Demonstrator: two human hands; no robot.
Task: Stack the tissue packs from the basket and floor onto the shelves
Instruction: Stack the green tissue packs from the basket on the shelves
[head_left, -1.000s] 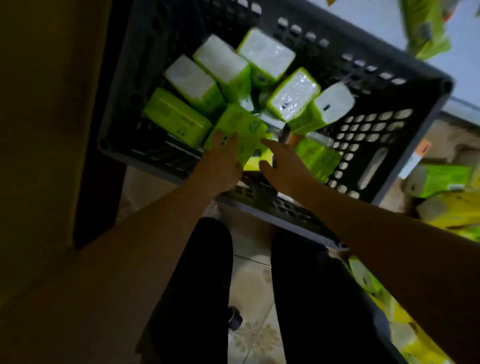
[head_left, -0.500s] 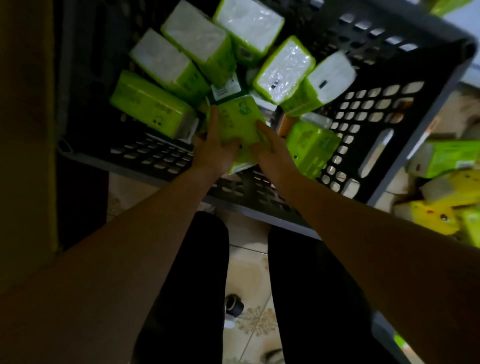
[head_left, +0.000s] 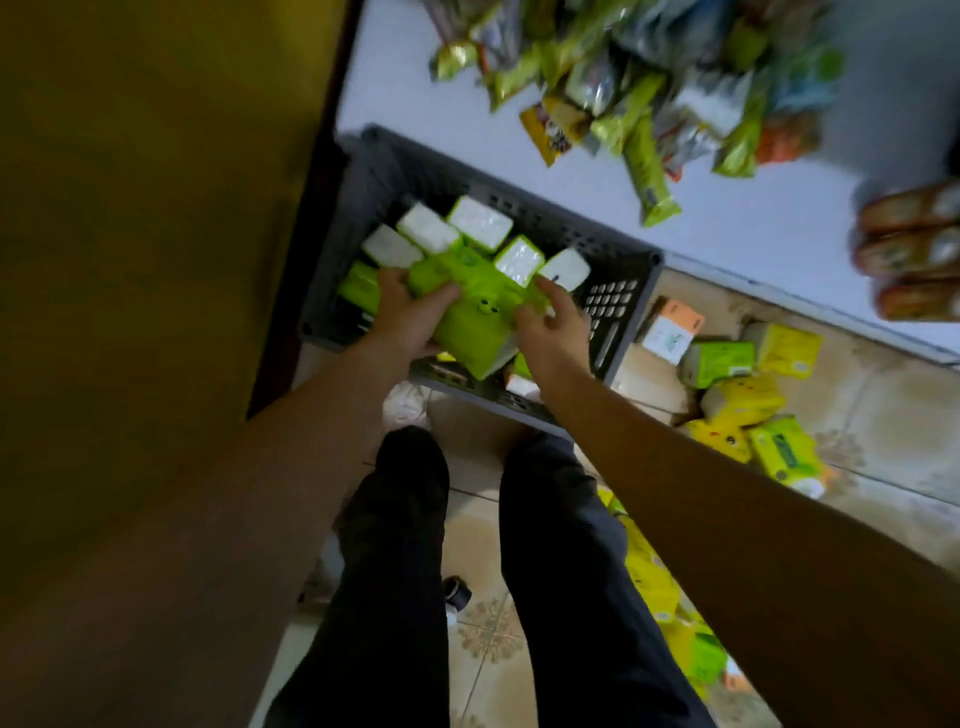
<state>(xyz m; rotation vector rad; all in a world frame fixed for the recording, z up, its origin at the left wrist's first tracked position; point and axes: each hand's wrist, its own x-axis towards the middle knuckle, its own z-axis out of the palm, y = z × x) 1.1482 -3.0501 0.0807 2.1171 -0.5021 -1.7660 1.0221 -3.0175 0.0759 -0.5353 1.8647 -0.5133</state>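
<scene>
1. A plain ochre wall panel (head_left: 156, 208) is filling the left of the view.
2. The left arm is reaching forward and down, and the left hand (head_left: 410, 322) is gripping the near left edge of the lime-green plastic-wrapped tissue packs (head_left: 467, 327). Its fingers (head_left: 389, 280) are curling round the far side and its thumb is lying across the top.
3. That bundle is being held just above the near rim of a dark grey perforated plastic basket (head_left: 613, 301), which is sitting on the tiled floor (head_left: 883, 415). A small cartoon face with two dark eyes is showing on the wrapper; any lettering is too blurred to read.
4. Further green packs with white ends (head_left: 480, 223) are standing tilted inside the basket, behind the bundle.
5. The right arm is coming in from the lower right. The right hand (head_left: 553, 338) is clasping the bundle's right side, with the thumb pressing on the wrapper and the fingers bent and slightly spread.
6. Dark trouser legs (head_left: 395, 571) are standing below the hands.
7. Loose yellow and green tissue packs (head_left: 737, 405) are lying on the floor right of the basket. Their print is unreadable.
8. A white shelf (head_left: 727, 234) behind is carrying blurred foil snack packets (head_left: 623, 104).
</scene>
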